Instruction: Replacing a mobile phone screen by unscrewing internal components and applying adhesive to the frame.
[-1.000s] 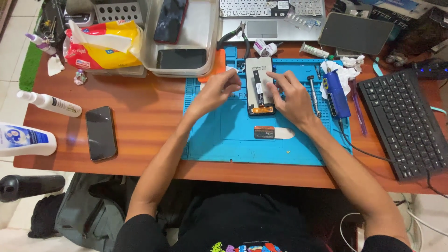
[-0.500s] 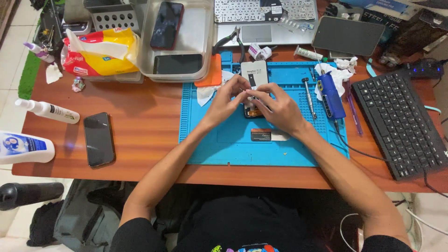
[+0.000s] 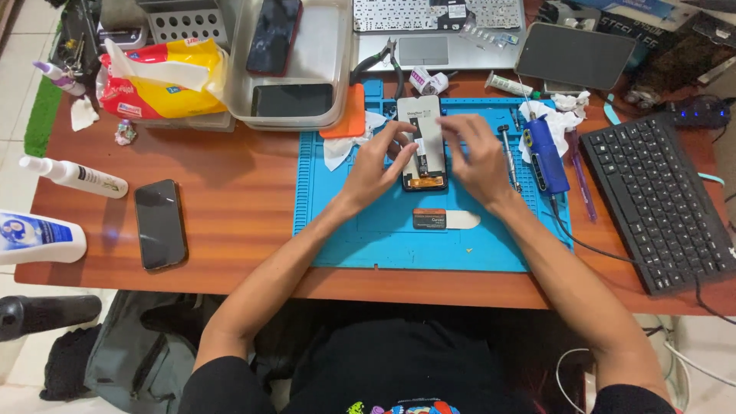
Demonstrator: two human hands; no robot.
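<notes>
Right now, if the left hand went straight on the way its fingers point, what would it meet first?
The left hand points up and to the right, its fingertips already at the left edge of the opened phone on the blue mat. So it would meet the phone first; whether it touches already is unclear.

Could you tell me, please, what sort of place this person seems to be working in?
Most likely a small phone repair bench. Both hands, left hand and right hand, are on an opened phone screen assembly lying on a blue repair mat, beside a blue electric screwdriver and a clear plastic tray holding phones.
</notes>
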